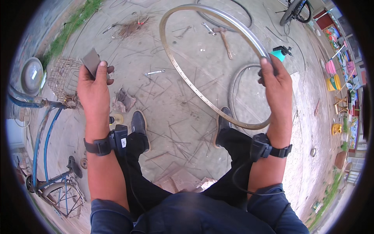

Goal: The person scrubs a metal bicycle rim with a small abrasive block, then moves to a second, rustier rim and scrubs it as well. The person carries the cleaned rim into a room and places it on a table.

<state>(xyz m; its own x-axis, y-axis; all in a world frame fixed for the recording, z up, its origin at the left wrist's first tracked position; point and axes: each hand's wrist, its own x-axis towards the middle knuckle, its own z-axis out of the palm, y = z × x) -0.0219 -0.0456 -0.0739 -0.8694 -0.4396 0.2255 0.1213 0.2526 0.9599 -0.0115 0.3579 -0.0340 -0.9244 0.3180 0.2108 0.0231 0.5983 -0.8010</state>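
My left hand (94, 87) is closed on a small flat grey-brown piece of folded sandpaper (91, 61), pinched between thumb and fingers and standing up above them. A bare metal bicycle rim (193, 89), without spokes, is gripped by my right hand (275, 80) at its right side. The rim tilts in the air before me, its lower edge over my right shoe. Spoke holes show along its inner face, and part of it looks yellowed. The two hands are far apart, and the sandpaper does not touch the rim.
Loose spokes (187, 136) litter the concrete. Wrenches (155, 72), a hammer (226, 41), tyres (233, 87) and a green spray bottle (279, 54) lie or stand ahead. At left are a blue bicycle frame (36, 136), a wire basket (64, 80) and a metal basin (32, 76).
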